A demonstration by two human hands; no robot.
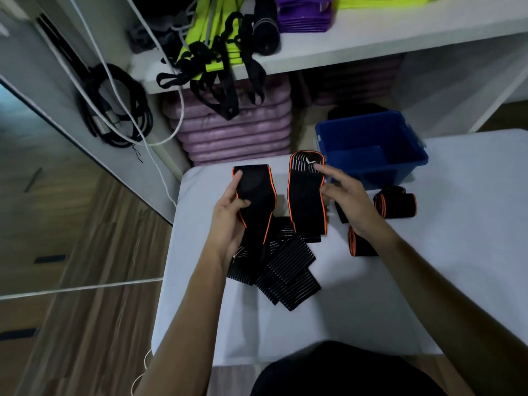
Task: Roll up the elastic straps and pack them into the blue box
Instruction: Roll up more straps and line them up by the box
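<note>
Head view, the only one. Looking down on a white table (457,224).

Left hand (228,218) gripping one end of a long black strap (257,207) with orange edging, thumb across the top face, fingers curled behind. Right hand (345,201) at the other end (307,192), thumb and fingers at its right edge, forefinger stretched toward the striped tip; grip looks like a light pinch (partly blurred, not certain). Both ends held up above the table toward its far edge, the middle sagging down into a loose heap (274,270) of black, white-striped strap lying mid-table near the left edge.

Step in hand, by judgement: sorting out one strap and finding its ends before rolling. No coil begun on the held piece. Next move likely calls for letting one end go, folding the other over on itself and winding tight, keeping the orange edges lined up so the roll does not cone out; slack must come free of the heap without dragging its neighbours.

Two rolled straps already lying right of the hands: one (395,204) near the box, one (361,244) nearer, partly behind the right wrist. Not yet packed.

Blue box (371,132) at the far edge of the table, open, interior dark (contents hard to tell).

Strap fabric flat, wide, limp, ribbed white on one face.
</note>
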